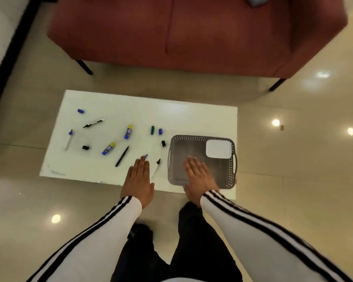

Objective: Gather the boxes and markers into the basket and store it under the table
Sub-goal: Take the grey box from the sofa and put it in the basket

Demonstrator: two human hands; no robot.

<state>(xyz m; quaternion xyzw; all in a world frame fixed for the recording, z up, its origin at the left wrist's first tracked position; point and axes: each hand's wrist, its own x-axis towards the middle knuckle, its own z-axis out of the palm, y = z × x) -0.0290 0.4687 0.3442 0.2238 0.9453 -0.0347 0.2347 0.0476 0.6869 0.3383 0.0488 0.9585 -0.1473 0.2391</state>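
A grey perforated basket (231, 171) stands at the right end of the white table (130, 106), with a white box (218, 148) in its far right corner. Markers lie scattered across the table: a black-tipped white one (94, 123), a blue-capped one (69, 139), a black pen (122, 156), and one (155, 168) beside my left hand. Two blue-and-yellow tubes (128, 131) (108, 148) and loose caps (80, 111) (152, 130) lie among them. My left hand (138, 180) hovers flat over the table's front edge. My right hand (199, 178) is spread flat over the basket's near side. Neither holds anything.
A dark red sofa (192, 31) on black legs stands just beyond the table. Glossy beige floor tiles (293, 159) surround the table. My legs in black trousers (171, 251) stand at the table's near edge. A clear plastic piece (83, 139) lies near the left markers.
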